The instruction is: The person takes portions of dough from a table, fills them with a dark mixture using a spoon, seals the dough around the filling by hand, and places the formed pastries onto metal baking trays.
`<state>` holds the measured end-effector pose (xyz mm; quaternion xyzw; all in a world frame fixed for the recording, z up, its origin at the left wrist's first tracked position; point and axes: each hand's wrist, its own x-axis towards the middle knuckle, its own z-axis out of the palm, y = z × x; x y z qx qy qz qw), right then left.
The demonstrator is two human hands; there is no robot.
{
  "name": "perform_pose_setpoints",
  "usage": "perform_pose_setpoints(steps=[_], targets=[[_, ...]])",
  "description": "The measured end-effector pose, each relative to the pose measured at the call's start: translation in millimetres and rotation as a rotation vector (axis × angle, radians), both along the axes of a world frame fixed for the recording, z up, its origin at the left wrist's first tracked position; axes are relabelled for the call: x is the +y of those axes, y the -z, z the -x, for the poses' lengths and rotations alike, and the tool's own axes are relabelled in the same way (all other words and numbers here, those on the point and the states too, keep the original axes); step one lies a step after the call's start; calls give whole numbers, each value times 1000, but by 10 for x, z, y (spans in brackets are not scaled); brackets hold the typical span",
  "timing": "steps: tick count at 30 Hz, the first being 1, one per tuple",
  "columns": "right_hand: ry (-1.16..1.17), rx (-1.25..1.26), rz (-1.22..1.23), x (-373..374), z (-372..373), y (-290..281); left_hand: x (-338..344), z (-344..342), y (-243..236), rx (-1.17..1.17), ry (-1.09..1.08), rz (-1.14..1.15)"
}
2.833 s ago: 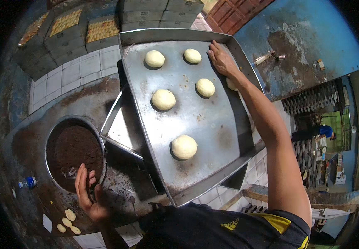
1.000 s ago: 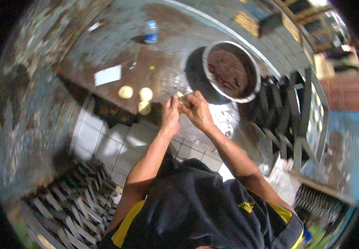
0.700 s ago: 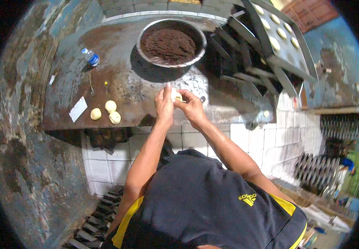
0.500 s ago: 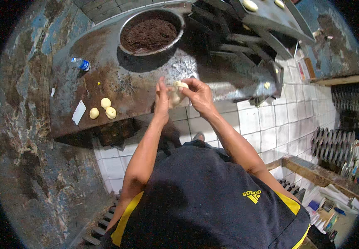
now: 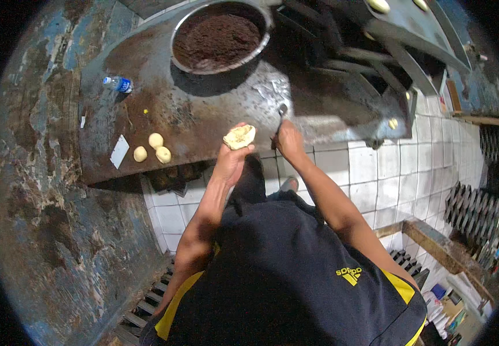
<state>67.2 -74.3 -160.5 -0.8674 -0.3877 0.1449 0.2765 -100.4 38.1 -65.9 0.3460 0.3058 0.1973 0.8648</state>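
My left hand [image 5: 230, 162] holds an opened, flattened piece of pale dough [image 5: 239, 136] above the front edge of the worn metal table [image 5: 191, 132]. My right hand [image 5: 289, 141] grips a small spoon [image 5: 281, 109], its head just above the table to the right of the dough. Three pale dough balls [image 5: 155, 140] sit near the left front edge, beside a white scraper card [image 5: 119, 151]. A large metal bowl [image 5: 262, 46] of dark brown crumbly filling [image 5: 217, 40] stands at the back of the table.
A water bottle [image 5: 117, 85] lies at the table's left. Stacked deep trays [image 5: 405, 63], the top one bearing dough pieces, fill the back right. A scuffed wall [image 5: 42, 173] is on the left, white tiled floor [image 5: 364, 173] below, racks of trays [image 5: 471, 207] at the right.
My hands, which had been together on the dough, are now apart. My left hand keeps the dough, now spread open; my right hand has let it go and taken hold of the spoon.
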Motion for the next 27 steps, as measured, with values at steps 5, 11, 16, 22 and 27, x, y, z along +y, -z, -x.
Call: perform_pose_setpoints(steps=[5,11,16,22,27], targets=[[-50,1,158,37,-155,107,852,20,-191,-19,-22,22],[-137,355,183,720,-371,-597,1827,82,-390,16,-52,-306],[-304,303,59,2424,-585,-1485,2485,14,-448,83,-114,-385],[-298,-8,342,3468,-666,-478,2981,108,-194,222,-152,-371],[-211,578,85,3654,-670,-147,3217,144,-64,315,-261,-330]])
